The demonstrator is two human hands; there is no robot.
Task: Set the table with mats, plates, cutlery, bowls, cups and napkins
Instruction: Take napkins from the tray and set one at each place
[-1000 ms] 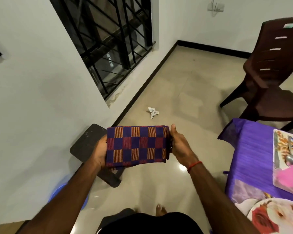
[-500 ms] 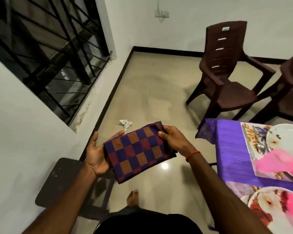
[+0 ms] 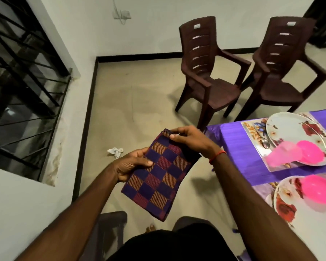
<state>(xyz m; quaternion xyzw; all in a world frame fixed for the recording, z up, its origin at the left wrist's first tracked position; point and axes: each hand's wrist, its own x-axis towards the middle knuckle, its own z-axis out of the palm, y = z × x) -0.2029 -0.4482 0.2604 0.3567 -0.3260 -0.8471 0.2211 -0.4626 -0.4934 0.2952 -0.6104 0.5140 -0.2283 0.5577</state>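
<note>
I hold a folded checked napkin (image 3: 162,174), purple with orange and red squares, in front of my waist, above the floor. My left hand (image 3: 132,164) grips its left edge. My right hand (image 3: 188,138) pinches its top corner. To the right stands the table under a purple cloth (image 3: 237,146). On it lie a floral mat (image 3: 252,132), a white flowered plate (image 3: 290,125) with a pink bowl (image 3: 312,153) and pink cup (image 3: 284,155), and a spoon (image 3: 265,143). A nearer plate (image 3: 284,202) carries another pink bowl (image 3: 316,189).
Two dark brown plastic chairs (image 3: 211,72) (image 3: 282,72) stand beyond the table. A crumpled white paper (image 3: 115,152) lies on the floor by the wall. A barred window (image 3: 23,76) fills the left wall. A dark stool (image 3: 111,230) stands below my left arm.
My view has swung right, bringing the chairs and table further into sight. The napkin has turned from level to hanging diagonally, with my right hand now on its top corner.
</note>
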